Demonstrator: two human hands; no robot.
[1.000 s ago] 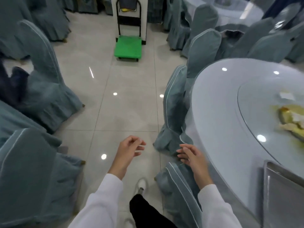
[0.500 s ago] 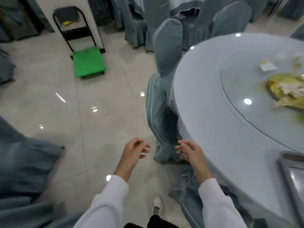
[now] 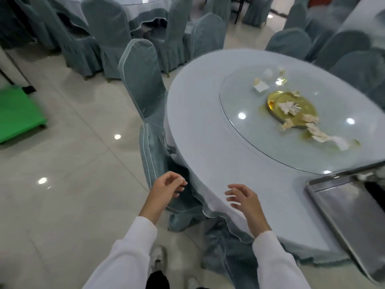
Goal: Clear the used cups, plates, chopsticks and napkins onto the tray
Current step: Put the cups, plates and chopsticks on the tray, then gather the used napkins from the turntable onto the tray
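A metal tray [image 3: 345,211] lies on the round table's near right edge, a dark item at its far corner. On the glass turntable [image 3: 245,130] sits a gold plate [image 3: 291,107] with crumpled napkins [image 3: 312,130] trailing off it; more white napkins [image 3: 263,82] lie farther back. My left hand [image 3: 166,187] hovers over the covered chair by the table, fingers loosely curled, holding nothing. My right hand [image 3: 244,199] hovers above the table's near edge with fingers spread and relaxed, empty.
The round table [image 3: 198,122] has a pale cloth. Covered chairs [image 3: 143,80] ring it, one right in front of me. A green platform cart [image 3: 18,113] stands on the tiled floor at left. More tables and chairs fill the back.
My view has swung right toward the table, bringing the plate, napkins and tray further into view. Both hands stay empty; the right hand has moved over the table edge.
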